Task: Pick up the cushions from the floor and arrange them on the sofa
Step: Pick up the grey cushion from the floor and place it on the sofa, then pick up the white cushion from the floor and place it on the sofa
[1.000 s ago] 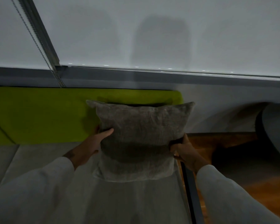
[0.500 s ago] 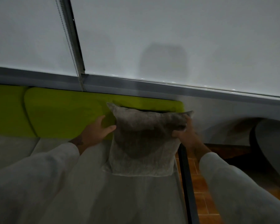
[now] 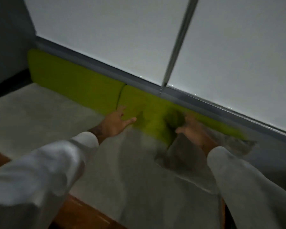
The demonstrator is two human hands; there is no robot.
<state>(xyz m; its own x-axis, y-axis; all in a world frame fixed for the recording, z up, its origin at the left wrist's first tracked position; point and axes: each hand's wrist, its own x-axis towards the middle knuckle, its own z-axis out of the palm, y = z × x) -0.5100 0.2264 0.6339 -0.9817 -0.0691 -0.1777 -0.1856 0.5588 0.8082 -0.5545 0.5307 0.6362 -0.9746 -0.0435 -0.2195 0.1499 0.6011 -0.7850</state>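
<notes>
The sofa has two green back pads and one grey cushion, leaning at its right end. I judge I am seating this cushion; next I must fetch another. My left hand is spread, empty. My right hand is blurred; I cannot tell its grip.

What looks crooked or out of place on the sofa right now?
Nothing clearly stands out. The grey cushion sits at the sofa's right end against the green backrest, though it is blurred, so its exact tilt is hard to judge. The right hand rests on it; the left hand is spread open, empty.
</notes>
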